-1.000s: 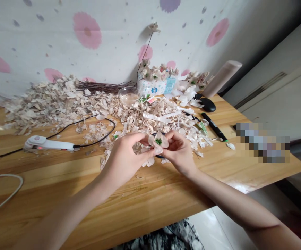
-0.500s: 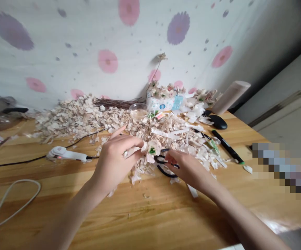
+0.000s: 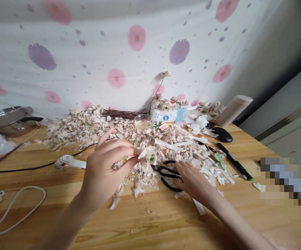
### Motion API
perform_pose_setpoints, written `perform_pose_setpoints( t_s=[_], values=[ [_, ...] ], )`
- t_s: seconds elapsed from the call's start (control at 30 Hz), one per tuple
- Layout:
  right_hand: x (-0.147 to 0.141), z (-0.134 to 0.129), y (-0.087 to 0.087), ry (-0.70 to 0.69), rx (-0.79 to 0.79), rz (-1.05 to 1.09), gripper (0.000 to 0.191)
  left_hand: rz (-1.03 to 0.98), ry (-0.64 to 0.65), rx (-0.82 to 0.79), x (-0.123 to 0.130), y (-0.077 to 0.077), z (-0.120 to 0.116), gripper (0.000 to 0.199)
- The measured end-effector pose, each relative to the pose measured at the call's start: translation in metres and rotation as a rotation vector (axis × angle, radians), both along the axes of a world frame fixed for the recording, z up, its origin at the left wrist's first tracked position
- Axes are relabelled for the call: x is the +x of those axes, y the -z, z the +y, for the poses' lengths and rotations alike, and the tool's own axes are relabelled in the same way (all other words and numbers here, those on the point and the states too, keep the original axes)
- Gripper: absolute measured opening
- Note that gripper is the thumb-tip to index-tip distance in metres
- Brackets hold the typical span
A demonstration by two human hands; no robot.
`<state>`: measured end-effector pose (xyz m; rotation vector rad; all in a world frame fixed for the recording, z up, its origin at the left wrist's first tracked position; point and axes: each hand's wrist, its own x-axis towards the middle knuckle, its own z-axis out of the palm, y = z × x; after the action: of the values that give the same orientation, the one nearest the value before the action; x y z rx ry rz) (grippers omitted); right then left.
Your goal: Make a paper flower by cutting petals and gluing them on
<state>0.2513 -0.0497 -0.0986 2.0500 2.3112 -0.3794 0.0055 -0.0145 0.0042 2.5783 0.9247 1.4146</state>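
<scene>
Between the thumb and fingertips of my left hand (image 3: 110, 165) is a small cream artificial flower (image 3: 148, 155) with a green centre. It is held just above the heap of petals. My right hand (image 3: 192, 180) has its fingers curled at the handle loops of black-handled scissors (image 3: 170, 187), close to the table and to the right of the flower. The right thumb is mostly hidden, and the blades are lost among the petals. Loose cream petals (image 3: 80, 126) spread behind and around both hands.
A clear round dish (image 3: 142, 122) and a tissue box (image 3: 166, 113) with finished flowers stand behind the petals. Brown stems (image 3: 124, 114) lie at the back. On the left is a white corded tool (image 3: 69, 161); on the right, a black stick (image 3: 234, 161) and a computer mouse (image 3: 222, 134).
My view has tilted up a little. My left hand has turned the flower slightly and shifted left. My right fingers have closed in on the scissors' handles.
</scene>
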Motion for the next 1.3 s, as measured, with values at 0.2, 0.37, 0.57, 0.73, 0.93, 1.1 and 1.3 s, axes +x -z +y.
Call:
perform_pose_setpoints(
  t_s=[0.2, 0.37, 0.57, 0.73, 0.93, 1.1, 1.3],
  values=[
    [0.001, 0.002, -0.001, -0.082, 0.06, -0.027, 0.023, 0.032, -0.009, 0.01, -0.002, -0.002, -0.001, 0.01],
    [0.003, 0.001, -0.007, 0.067, 0.037, 0.046, 0.011, 0.062, -0.042, 0.037, -0.005, -0.001, 0.002, 0.01],
    [0.004, 0.001, -0.008, 0.027, -0.008, 0.601, 0.021, 0.137, -0.062, 0.055, -0.013, 0.001, 0.01, 0.007],
    [-0.002, -0.004, -0.009, -0.04, 0.004, 1.272, 0.02, 0.179, -0.024, 0.025, -0.011, 0.003, 0.014, 0.009],
    [-0.01, -0.022, -0.007, -0.131, -0.029, 1.322, 0.055, 0.263, 0.014, 0.009, -0.002, 0.006, 0.009, 0.011],
    [-0.02, -0.031, -0.006, -0.193, -0.089, 1.298, 0.09, 0.332, 0.05, 0.002, 0.001, 0.007, 0.008, 0.013],
    [-0.025, -0.027, 0.005, -0.203, -0.075, 1.277, 0.072, 0.401, 0.065, 0.046, 0.002, 0.009, 0.008, 0.012]
  ],
)
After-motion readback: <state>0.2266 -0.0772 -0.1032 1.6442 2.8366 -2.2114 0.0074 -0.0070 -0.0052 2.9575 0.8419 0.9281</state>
